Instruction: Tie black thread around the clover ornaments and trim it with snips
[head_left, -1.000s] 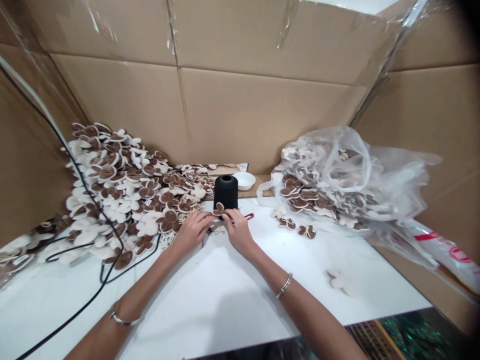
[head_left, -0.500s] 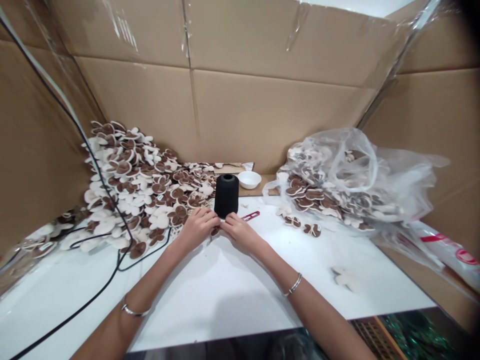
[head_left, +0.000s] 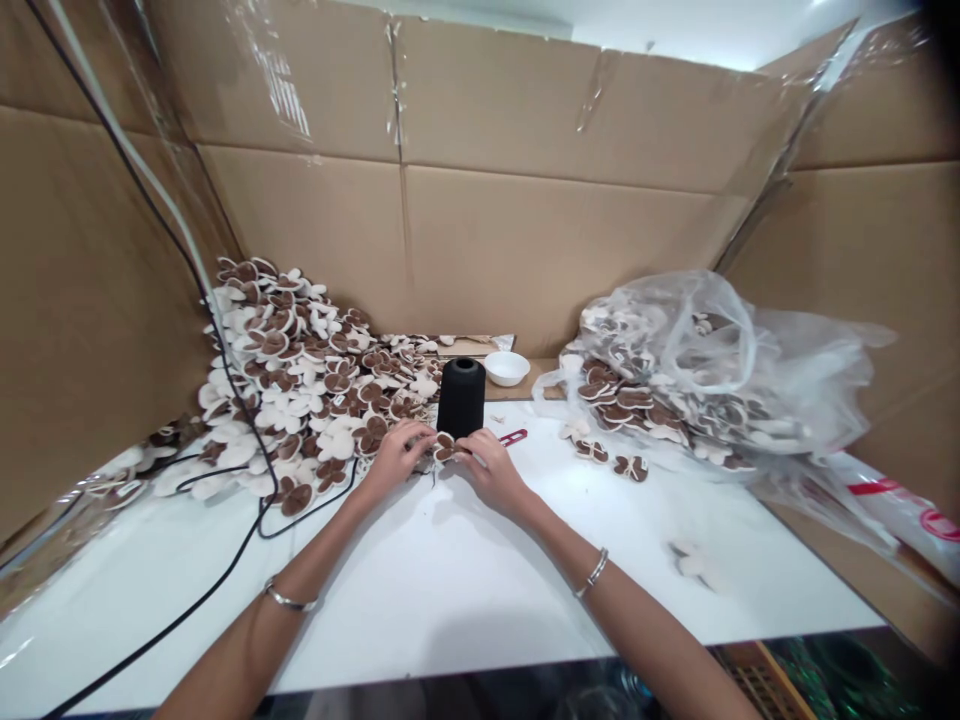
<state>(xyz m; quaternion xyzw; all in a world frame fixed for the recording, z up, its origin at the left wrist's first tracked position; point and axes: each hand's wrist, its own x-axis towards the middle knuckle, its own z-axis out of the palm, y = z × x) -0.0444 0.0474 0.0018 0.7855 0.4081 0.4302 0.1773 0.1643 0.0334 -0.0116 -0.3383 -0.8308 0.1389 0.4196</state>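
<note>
Just in front of a black thread cone [head_left: 460, 398], both hands meet over the white table [head_left: 442, 570]. Between them is a small brown felt flower [head_left: 444, 447] with a pale edge, partly covered by fingers. My left hand [head_left: 403, 455] is closed at its left side, fingertips pinched against it. My right hand [head_left: 489, 468] grips the flower's right side with bent fingers. A dark thread end hangs below the flower. To the right of the cone lies a red cutter [head_left: 514, 438], partly behind my right hand.
A large heap of brown and white flowers [head_left: 289, 375] rises at left, with a black cable [head_left: 251, 420] across it. At right, a clear plastic bag [head_left: 720, 350] holds more; two tied brown pieces [head_left: 630, 467] lie nearby. A white bowl [head_left: 507, 369] stands behind; cardboard walls [head_left: 525, 240] surround the table.
The flower between my hands has come up into clearer view, and my fingers have shifted around it. The whole view has moved slightly, with the scene now lower and further right.
</note>
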